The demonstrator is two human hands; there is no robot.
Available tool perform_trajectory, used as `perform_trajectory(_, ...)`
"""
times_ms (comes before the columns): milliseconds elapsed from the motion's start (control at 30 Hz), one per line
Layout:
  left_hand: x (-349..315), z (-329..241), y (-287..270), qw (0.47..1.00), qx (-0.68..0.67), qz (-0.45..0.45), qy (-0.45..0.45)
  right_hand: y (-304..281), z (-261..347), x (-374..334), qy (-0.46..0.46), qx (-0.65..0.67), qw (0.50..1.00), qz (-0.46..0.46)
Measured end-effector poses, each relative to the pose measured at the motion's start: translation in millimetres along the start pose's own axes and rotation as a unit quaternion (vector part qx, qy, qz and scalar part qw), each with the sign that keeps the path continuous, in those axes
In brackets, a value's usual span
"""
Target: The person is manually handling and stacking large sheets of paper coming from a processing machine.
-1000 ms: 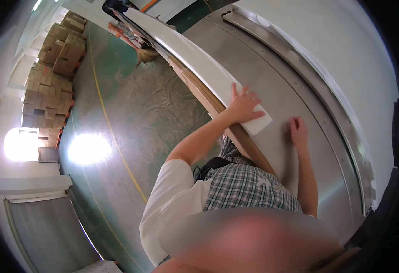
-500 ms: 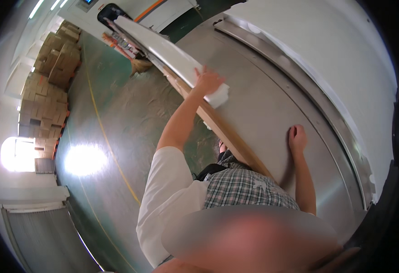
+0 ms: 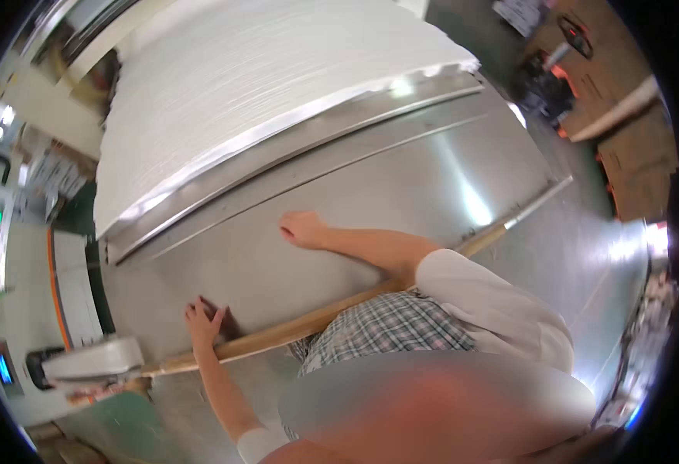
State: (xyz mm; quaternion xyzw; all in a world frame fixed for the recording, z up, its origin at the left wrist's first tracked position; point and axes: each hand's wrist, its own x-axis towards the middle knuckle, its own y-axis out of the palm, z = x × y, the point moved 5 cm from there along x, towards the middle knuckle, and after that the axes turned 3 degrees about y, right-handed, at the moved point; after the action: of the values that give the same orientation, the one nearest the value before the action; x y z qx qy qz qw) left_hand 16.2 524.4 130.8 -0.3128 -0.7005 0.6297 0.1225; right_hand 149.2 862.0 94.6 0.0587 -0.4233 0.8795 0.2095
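Before me is a broad grey metal table (image 3: 401, 185). My left hand (image 3: 206, 326) rests near its left front edge, fingers spread and holding nothing. My right hand (image 3: 302, 230) lies farther in on the metal, curled into a fist with no object showing in it. Beyond a raised metal bar (image 3: 308, 133) lies a wide white layer of ridged, soft-looking material (image 3: 277, 66), its near border uneven. Along the table's front runs a wooden strip (image 3: 277, 334), close against my apron. Left of my left hand sits a white, smooth, elongated part (image 3: 95, 359) at the strip's end.
A pale machine with an orange stripe (image 3: 55, 286) and a small lit screen (image 3: 3, 367) stand at the left. Stacked brown cartons (image 3: 637, 174) and a black wheeled device with a steering wheel (image 3: 575, 36) are at the far right.
My view has swung right, from the aisle to the table and white material. My left hand has left the long white part and now lies on the metal. My right hand remains a fist.
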Motion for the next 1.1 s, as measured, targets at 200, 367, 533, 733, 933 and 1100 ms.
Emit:
perform_trajectory(200,3.5,9.2,5.4,0.997,0.064,0.033,-0.008,4.4,9.8,3.8,0.0,-0.006,1.0,-0.014)
perform_trajectory(367,7.1,-0.6,-0.1,0.995,0.087,0.055,-0.005,13.1,8.5,8.4,-0.019,-0.035,0.999,-0.036)
perform_trajectory(533,7.0,-0.5,-1.9,0.992,0.102,0.069,0.018,17.0,12.1,12.5,-0.022,-0.046,0.997,-0.05)
perform_trajectory(733,-4.4,-42.8,-22.8,0.972,0.039,0.089,0.215,16.0,15.6,8.7,0.032,-0.106,0.99,-0.085)
perform_trajectory(933,-9.3,-36.4,-17.4,0.906,-0.098,0.075,0.405,5.4,29.9,15.6,0.094,-0.198,0.961,-0.167)
perform_trajectory(1100,-19.7,-28.4,-15.8,0.845,-0.233,0.196,0.439,12.0,36.1,3.8,0.169,-0.296,0.916,-0.209)
